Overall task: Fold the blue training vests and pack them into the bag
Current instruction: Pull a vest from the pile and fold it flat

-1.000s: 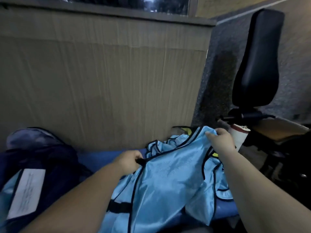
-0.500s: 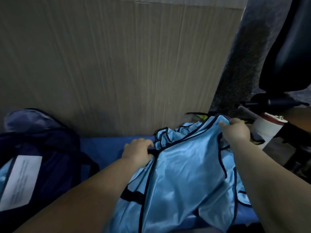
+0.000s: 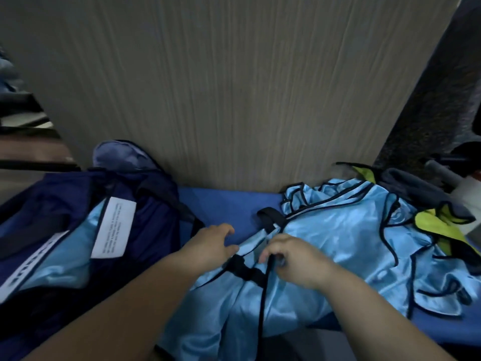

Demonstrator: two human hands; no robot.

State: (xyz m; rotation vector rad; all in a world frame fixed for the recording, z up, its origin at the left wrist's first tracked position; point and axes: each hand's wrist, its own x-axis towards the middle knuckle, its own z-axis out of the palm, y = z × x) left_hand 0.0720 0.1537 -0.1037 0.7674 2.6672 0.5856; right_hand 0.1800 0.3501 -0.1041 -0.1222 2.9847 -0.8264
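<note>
A light blue vest [image 3: 330, 246] with black trim lies crumpled on the blue mat [image 3: 223, 204], on top of more light blue vests to the right. My right hand [image 3: 294, 259] pinches its black-trimmed edge near the middle. My left hand [image 3: 210, 246] rests beside it, fingers spread and touching the vest's left corner by a black strap. The dark blue bag [image 3: 78, 230] stands open at the left, with a light blue vest [image 3: 65, 267] inside and a white label on its flap.
A tall beige panel [image 3: 234, 87] rises just behind the mat. A yellow-green vest [image 3: 437, 225] and dark cloth lie at the far right, next to a white object [image 3: 468, 196] at the frame edge.
The view swung left and down, bringing the bag fully into sight. My right hand came from the vest's far right corner to its left side, close to my left hand, which loosened its grip.
</note>
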